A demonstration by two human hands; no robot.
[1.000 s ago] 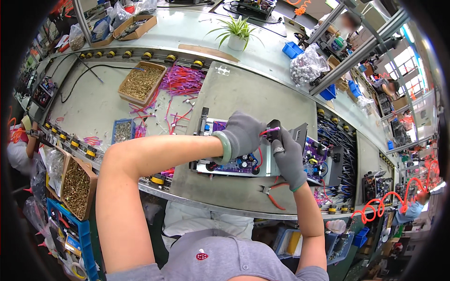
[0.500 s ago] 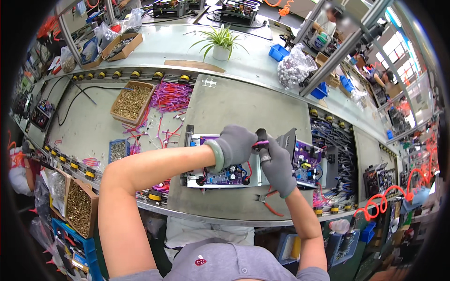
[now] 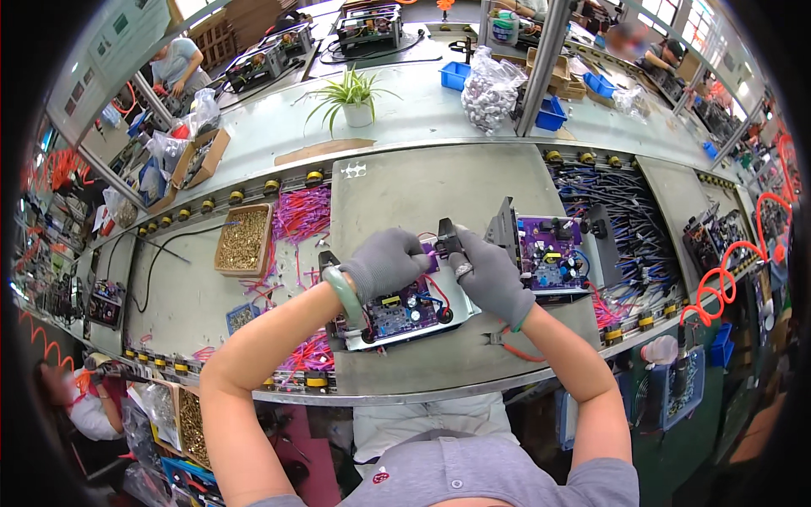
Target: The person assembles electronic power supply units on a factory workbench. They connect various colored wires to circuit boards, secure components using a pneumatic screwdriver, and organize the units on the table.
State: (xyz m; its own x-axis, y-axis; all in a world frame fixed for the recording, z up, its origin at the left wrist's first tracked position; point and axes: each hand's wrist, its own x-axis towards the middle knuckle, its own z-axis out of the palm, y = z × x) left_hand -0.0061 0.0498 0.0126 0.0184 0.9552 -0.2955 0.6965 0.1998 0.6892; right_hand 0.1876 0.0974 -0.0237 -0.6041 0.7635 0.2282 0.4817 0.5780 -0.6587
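Both my hands wear grey gloves and meet over an open metal chassis [image 3: 372,345] with a purple circuit board [image 3: 404,311] inside. My left hand [image 3: 390,264] reaches across the board, its fingertips pinched on a small purple connector [image 3: 433,256]. Close beside it, my right hand [image 3: 492,277] has thumb and fingers closed on a black part [image 3: 448,237] at the chassis's right end. Whether that part is fixed to the chassis, I cannot tell. Red wires [image 3: 438,290] rise from the board below my fingers. Pliers with red handles [image 3: 517,349] lie nearer me on the work plate.
A second chassis with a purple board [image 3: 549,253] stands just right of my right hand. Black cables [image 3: 625,211] fill the conveyor beyond it. To the left are a box of brass-coloured parts [image 3: 245,241] and purple-red wires [image 3: 302,213]. A potted plant [image 3: 358,112] stands behind.
The view has shifted. The chassis under my hands now lies tilted and farther from the second one. My hands have moved slightly, staying together at the black part and the purple connector.
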